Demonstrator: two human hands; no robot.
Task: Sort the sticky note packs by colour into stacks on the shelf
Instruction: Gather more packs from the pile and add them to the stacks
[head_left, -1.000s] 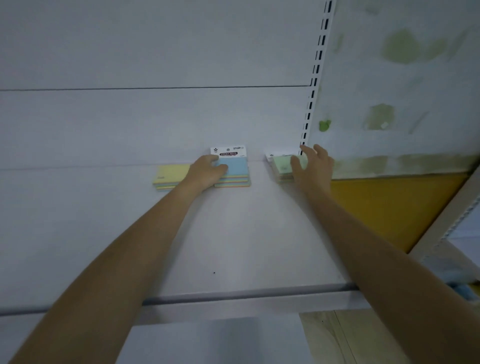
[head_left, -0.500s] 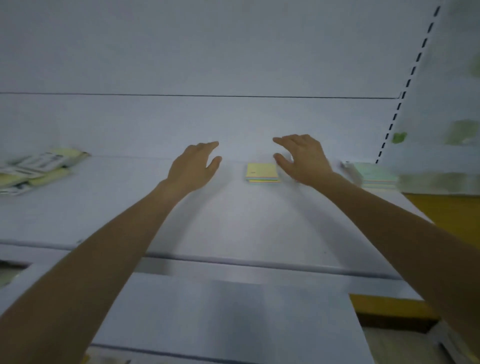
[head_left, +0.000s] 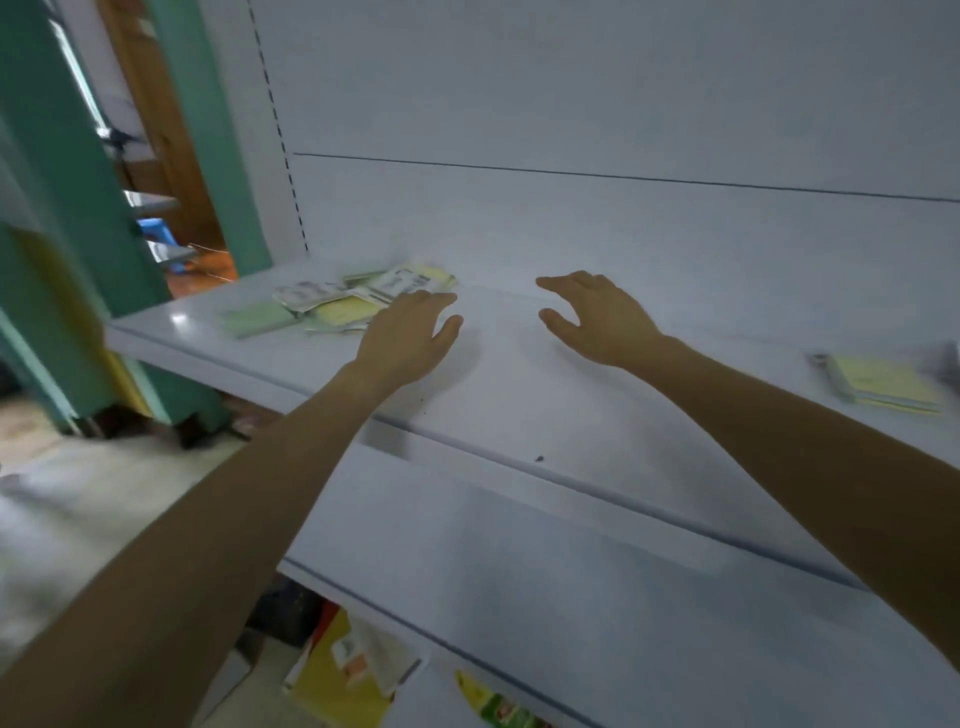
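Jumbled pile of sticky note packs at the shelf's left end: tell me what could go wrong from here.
1. The pale green flat pack lies nearest the white metal shelf's front edge; a sweep by the open left hand might push it off.
2. The packs in the jumbled pile overlap, so the fingers may lift mixed colours together.

No text can be read. The white header cards (head_left: 402, 283) on the sticky note packs (head_left: 343, 310) heaped at the left end of the shelf (head_left: 519, 395) carry dark print, blurred past reading. The yellow pack (head_left: 883, 382) at the right shows no legible lettering. Print on the yellow and green packets (head_left: 343, 675) under the lower shelf (head_left: 571, 597) is likewise smeared.
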